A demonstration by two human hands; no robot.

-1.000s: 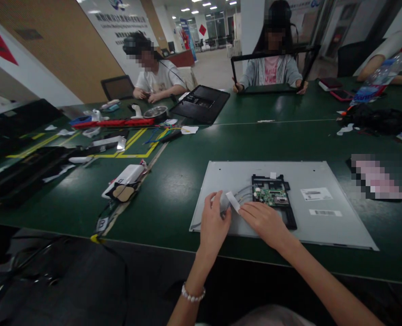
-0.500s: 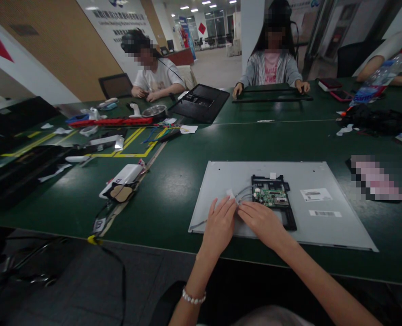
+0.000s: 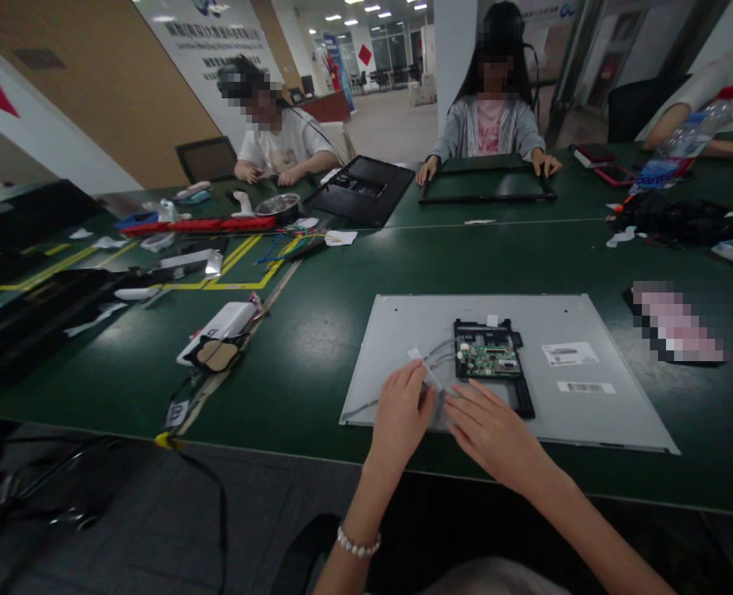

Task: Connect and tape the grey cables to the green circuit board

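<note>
Head view: white strip [image 3: 424,367] on the grey panel [image 3: 595,417], beside the circuit board [image 3: 488,361].
Your left hand [image 3: 400,411] touches the strip, grip unclear; your right hand [image 3: 497,431] lies flat close by, fingers spread.

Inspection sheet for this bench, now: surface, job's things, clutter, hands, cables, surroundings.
Surface: green table, yellow tape lines at left.
Job's things: grey metal panel lying flat, circuit board on it, white strip beside board.
Clutter: white device, metal bowl, water bottle.
Hands: left hand at the strip, grip unclear; right hand open, flat on panel.
Cables: grey wires from board; black cable over table edge.
Surroundings: co-workers seated opposite, one holding black frame.
</note>
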